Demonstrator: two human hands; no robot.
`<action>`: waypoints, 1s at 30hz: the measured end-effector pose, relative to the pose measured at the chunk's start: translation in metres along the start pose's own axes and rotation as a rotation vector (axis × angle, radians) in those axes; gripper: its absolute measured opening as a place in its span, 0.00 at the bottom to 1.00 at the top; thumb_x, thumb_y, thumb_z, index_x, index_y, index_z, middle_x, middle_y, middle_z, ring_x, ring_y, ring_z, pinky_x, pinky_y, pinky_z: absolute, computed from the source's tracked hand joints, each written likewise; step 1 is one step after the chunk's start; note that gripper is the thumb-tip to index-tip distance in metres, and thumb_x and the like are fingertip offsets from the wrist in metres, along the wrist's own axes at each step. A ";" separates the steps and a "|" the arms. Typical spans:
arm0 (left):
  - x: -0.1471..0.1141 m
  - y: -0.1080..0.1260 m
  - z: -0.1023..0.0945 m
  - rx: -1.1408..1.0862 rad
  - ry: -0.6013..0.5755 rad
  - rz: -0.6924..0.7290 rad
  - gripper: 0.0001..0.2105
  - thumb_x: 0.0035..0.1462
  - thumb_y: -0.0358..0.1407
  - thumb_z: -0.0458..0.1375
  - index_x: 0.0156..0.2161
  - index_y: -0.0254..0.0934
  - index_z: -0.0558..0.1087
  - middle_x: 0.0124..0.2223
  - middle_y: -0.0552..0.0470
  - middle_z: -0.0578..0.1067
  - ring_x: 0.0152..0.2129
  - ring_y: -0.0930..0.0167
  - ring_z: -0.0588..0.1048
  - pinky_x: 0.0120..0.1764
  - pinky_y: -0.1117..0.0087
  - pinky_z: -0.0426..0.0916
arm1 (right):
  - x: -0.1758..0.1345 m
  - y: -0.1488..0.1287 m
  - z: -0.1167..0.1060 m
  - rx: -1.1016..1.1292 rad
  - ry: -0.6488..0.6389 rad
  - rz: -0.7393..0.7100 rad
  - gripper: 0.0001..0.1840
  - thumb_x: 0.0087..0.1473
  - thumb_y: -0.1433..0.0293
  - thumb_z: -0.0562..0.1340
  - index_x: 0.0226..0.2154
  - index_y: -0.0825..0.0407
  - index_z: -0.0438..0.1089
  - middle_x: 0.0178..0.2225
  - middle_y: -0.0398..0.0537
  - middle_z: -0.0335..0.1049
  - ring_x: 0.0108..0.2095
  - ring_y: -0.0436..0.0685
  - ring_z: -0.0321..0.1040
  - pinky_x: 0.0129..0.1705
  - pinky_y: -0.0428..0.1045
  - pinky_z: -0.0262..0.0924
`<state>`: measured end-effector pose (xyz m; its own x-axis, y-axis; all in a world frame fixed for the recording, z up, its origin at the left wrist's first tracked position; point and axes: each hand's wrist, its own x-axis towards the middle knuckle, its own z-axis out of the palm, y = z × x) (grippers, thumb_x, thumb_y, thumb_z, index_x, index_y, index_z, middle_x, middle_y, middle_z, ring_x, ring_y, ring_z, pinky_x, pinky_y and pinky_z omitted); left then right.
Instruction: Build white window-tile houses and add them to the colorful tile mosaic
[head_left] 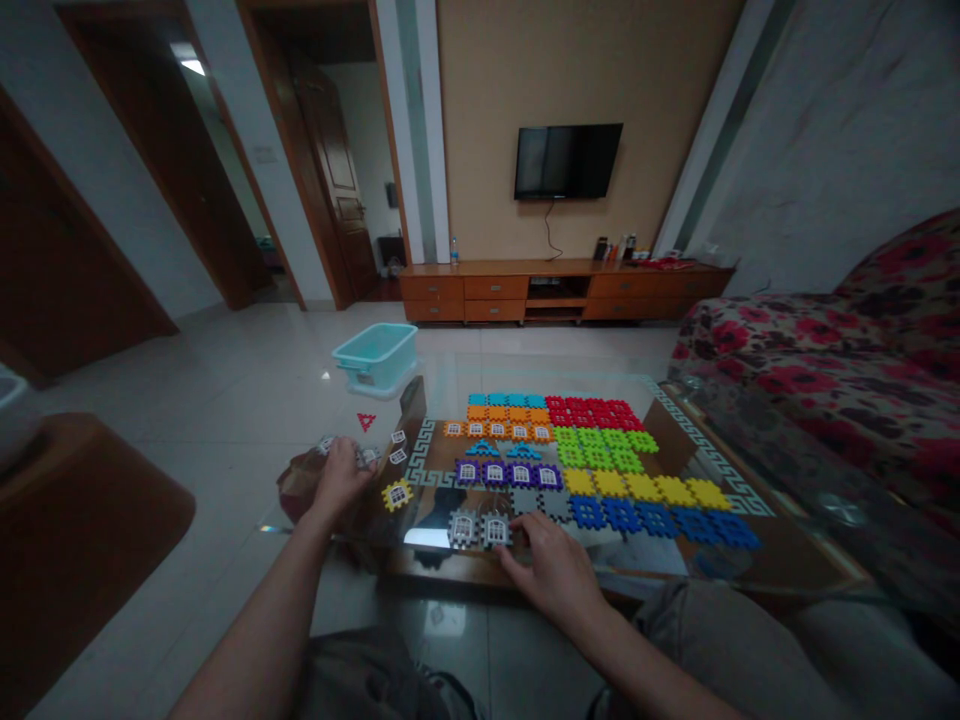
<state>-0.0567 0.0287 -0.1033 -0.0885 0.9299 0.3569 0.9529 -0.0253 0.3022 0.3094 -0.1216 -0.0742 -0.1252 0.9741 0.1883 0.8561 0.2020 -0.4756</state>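
My right hand (559,565) is at the near edge of the glass table, thumb and fingers closed at the right side of a grey interlocking tile with a white window (495,530). A matching grey window tile (463,528) adjoins it on the left. My left hand (346,478) is over the table's left end, fingers curled on a grey piece with a white window (367,457); its fingertips are partly hidden. Nearby lie a yellow window tile (397,494), loose white window frames (398,456) and a red triangular piece (366,421).
Rows of joined tiles cover the glass table: purple window tiles (495,473), orange tiles (517,413), red tiles (592,411), green tiles (600,450), yellow tiles (645,488) and blue tiles (656,518). A turquoise bin (379,370) stands beyond. The floral sofa (795,345) is at right.
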 end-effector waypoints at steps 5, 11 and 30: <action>-0.002 -0.007 0.002 0.023 -0.118 -0.043 0.12 0.58 0.45 0.56 0.38 0.40 0.60 0.38 0.48 0.71 0.40 0.60 0.74 0.42 0.64 0.67 | 0.000 0.000 -0.002 0.009 0.000 0.008 0.09 0.56 0.63 0.62 0.37 0.50 0.71 0.36 0.49 0.74 0.38 0.61 0.73 0.39 0.52 0.63; -0.004 -0.005 0.000 0.058 -0.157 -0.026 0.11 0.59 0.43 0.55 0.41 0.39 0.63 0.41 0.44 0.74 0.41 0.59 0.74 0.41 0.65 0.65 | 0.000 -0.001 -0.004 0.010 -0.016 0.010 0.09 0.57 0.63 0.62 0.38 0.50 0.71 0.37 0.49 0.74 0.38 0.61 0.73 0.39 0.51 0.63; -0.004 0.049 -0.024 -0.346 0.144 0.034 0.15 0.49 0.32 0.60 0.41 0.41 0.60 0.46 0.47 0.67 0.48 0.60 0.69 0.52 0.57 0.66 | 0.001 -0.002 -0.005 0.116 -0.001 0.002 0.07 0.57 0.66 0.60 0.38 0.51 0.70 0.36 0.49 0.72 0.37 0.59 0.71 0.39 0.51 0.62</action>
<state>-0.0162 0.0148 -0.0690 -0.1216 0.8660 0.4851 0.8041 -0.2006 0.5596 0.3095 -0.1214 -0.0688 -0.1236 0.9747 0.1863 0.7928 0.2099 -0.5722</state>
